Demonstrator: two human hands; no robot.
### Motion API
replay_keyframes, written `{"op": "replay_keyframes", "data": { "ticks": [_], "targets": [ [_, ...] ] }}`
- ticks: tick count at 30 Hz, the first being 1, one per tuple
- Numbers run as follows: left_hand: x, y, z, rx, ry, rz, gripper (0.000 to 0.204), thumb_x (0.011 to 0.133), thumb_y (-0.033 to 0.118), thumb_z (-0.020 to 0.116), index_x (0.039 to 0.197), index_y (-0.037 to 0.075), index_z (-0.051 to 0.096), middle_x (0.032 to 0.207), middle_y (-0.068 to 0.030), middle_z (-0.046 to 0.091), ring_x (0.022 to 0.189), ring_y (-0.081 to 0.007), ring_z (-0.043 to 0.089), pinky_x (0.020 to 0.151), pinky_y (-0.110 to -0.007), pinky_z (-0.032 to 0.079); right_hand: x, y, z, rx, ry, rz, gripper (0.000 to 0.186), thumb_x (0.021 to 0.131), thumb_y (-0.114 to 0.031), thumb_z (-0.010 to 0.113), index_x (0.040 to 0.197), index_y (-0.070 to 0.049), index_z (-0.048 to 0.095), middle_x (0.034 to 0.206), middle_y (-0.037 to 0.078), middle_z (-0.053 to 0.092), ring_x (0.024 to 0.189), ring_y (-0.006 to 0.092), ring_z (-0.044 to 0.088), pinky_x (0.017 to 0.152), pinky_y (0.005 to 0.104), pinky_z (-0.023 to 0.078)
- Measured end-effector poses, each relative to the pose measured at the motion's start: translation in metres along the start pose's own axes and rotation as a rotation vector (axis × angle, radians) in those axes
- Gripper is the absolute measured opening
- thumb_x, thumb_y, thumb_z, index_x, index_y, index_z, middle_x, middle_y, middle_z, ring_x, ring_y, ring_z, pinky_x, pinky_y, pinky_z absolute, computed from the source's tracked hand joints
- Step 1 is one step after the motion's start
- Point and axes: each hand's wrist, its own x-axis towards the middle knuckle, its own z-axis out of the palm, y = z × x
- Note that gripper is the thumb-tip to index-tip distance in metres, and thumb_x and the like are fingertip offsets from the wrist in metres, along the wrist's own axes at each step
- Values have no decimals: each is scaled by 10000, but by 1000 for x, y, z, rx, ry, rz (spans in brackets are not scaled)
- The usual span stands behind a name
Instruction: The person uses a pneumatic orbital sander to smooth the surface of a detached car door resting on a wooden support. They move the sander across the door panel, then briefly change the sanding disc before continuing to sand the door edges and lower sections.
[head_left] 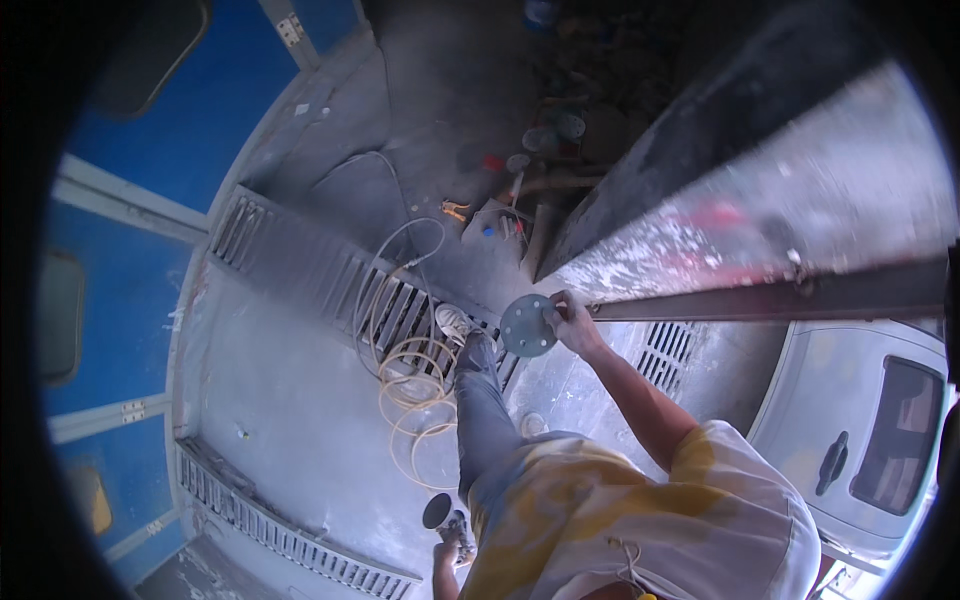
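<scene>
My right hand (574, 326) pinches the edge of a round grey-green sanding disc (523, 332) with several holes in it. The disc is held out flat in front of me, beside the lower corner of a large dusty panel (740, 210). Low at my left side, my left hand (447, 556) is closed around a hand-held tool that looks like a sander (440, 512). Its dark round face is turned up toward me; the fingers and the rest of the tool are partly hidden by shadow and my clothing.
A pale hose (415, 400) lies coiled on the floor by my shoe (455, 323), across a slotted floor grate (330, 290). Blue doors (150, 290) line the left. A light-coloured vehicle (850, 430) stands at right. Ahead lie an orange-handled clamp (455, 210) and cluttered tools.
</scene>
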Motion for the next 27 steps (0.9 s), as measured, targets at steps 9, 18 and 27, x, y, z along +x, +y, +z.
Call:
{"op": "replay_keyframes", "data": {
  "ticks": [9,18,27],
  "targets": [
    [-36,217,-60,-109,-41,12,661,939,635,632,1051,-15,677,764,-161,730,599,-216,706,536,-344,556,238,-52,-9,215,381,-61,267,966,-109,636,1222,-46,597,1068,109,679,941,193,627,794,347,532],
    [-47,340,-93,-217,148,55,694,925,675,626,1082,0,668,774,-124,676,599,-235,668,513,-374,530,438,-6,-79,-187,529,238,289,864,-98,623,1142,-24,649,1062,154,697,961,272,694,792,422,593],
    [-40,482,27,-3,208,-59,725,898,672,648,1076,-30,677,788,-122,667,603,-237,649,512,-369,500,591,53,-148,-271,552,320,240,874,-106,600,1096,-34,655,1066,180,699,1007,309,688,899,422,544]
  ]
}}
